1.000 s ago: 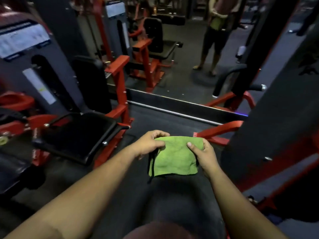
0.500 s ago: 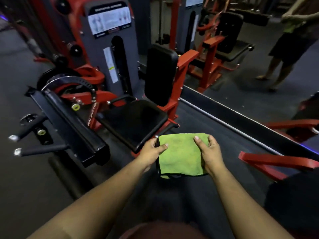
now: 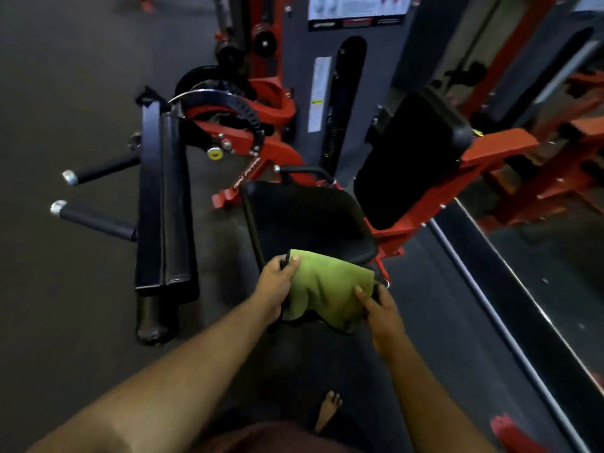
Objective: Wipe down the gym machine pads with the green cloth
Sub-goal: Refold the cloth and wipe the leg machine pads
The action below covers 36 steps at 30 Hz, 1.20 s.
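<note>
Right, both hands, left (image 3: 274, 282) and right (image 3: 379, 305), pinch the cloth (image 3: 327, 289) just short of the seat pad (image 3: 310, 220); no wiping begun.

Both forearms bare to the frame edge; no sleeves, watch or bands visible. Left hand (image 3: 276, 282) and right hand (image 3: 380, 310) ungloved, nails short. One bare foot (image 3: 328, 410) below the hands, no footwear. Dark reddish garment (image 3: 277, 439) at bottom edge; type indeterminate.
</note>
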Available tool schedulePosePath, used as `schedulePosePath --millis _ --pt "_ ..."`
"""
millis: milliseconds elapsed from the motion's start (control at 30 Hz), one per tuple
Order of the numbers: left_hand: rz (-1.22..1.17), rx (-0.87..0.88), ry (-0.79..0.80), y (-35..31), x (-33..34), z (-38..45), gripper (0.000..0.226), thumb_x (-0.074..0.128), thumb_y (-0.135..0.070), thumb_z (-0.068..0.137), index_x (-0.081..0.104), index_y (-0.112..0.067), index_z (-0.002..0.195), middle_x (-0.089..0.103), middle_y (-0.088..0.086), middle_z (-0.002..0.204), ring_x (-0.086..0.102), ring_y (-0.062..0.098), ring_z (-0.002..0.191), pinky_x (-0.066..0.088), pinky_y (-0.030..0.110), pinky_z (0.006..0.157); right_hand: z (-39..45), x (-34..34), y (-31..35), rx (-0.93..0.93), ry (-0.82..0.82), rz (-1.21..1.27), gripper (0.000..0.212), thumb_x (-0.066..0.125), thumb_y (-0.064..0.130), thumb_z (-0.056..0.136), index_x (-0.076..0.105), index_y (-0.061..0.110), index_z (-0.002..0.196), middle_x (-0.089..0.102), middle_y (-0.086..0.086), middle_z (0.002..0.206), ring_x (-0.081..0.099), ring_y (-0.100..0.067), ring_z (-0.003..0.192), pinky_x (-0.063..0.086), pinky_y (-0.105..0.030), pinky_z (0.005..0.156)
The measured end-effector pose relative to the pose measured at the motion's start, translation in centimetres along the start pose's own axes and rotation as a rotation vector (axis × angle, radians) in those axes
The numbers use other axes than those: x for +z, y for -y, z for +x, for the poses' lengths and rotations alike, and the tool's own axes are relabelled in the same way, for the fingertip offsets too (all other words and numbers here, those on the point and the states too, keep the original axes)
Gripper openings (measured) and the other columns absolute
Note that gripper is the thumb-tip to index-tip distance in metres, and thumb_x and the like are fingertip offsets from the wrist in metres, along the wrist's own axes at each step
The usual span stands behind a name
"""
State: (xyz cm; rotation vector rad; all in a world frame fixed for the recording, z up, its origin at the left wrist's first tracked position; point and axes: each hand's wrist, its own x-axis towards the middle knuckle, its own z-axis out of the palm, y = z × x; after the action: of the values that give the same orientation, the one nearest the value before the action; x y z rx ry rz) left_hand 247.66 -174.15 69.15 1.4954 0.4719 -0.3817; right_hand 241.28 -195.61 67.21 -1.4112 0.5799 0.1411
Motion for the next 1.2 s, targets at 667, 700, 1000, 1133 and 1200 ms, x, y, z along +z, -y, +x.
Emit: schedulePosePath --millis 667,700,1000,1133,1200 --pt "0.084 -0.311 -0.329 9.7 0.9 13.5 0.023 0.062 -0.034 0.098 0.060 -0.014 0.088 0.073 0.017 0.091 0.075 0.026 0.078 0.057 0.044 0.071 28.9 17.0 3.8 -0.664 0.563 -1.295 0.030 0.064 0.041 0.097 0.057 0.029 0.123 0.062 0.004 0.120 0.064 -0.022 0.104 0.051 -0.043 0.092" --pt "0.206 -0.290 -0.381 10.4 0.9 14.4 0.024 0.060 -0.038 0.098 0.065 -0.016 0.092 0.073 0.014 0.093 0.073 0.028 0.086 0.055 0.042 0.075 29.9 18.5 3.0 -0.746 0.574 -1.342 0.033 0.064 0.041 0.096 0.058 0.027 0.126 0.061 0.002 0.123 0.063 -0.026 0.108 0.047 -0.045 0.096" --pt "0.340 -0.098 -0.839 18.7 1.5 21.0 0.061 0.030 -0.048 0.092 0.053 -0.019 0.141 0.051 -0.001 0.144 0.046 0.016 0.135 0.038 0.050 0.112 32.0 17.5 -14.1 -0.834 0.900 -1.723 0.088 0.031 0.075 0.086 0.002 0.040 0.162 -0.013 -0.005 0.171 -0.018 -0.040 0.155 -0.002 -0.085 0.106" --pt "0.396 -0.015 -0.794 19.6 2.7 22.0 0.065 0.030 -0.048 0.096 0.036 -0.024 0.156 0.034 -0.006 0.162 0.026 0.005 0.149 0.025 0.047 0.122 34.7 16.9 -13.8 -0.983 0.970 -1.652 0.086 0.035 0.077 0.083 0.012 0.046 0.160 -0.001 0.002 0.173 -0.008 -0.037 0.157 0.003 -0.084 0.106" --pt "0.485 0.041 -0.757 19.2 2.6 23.2 0.065 0.030 -0.048 0.099 0.028 -0.023 0.159 0.027 -0.005 0.166 0.022 0.008 0.153 0.024 0.047 0.123 38.3 20.1 -12.4 -1.023 0.957 -1.724 0.088 0.030 0.085 0.081 0.008 0.050 0.158 -0.008 0.004 0.172 -0.015 -0.036 0.156 0.001 -0.086 0.104"
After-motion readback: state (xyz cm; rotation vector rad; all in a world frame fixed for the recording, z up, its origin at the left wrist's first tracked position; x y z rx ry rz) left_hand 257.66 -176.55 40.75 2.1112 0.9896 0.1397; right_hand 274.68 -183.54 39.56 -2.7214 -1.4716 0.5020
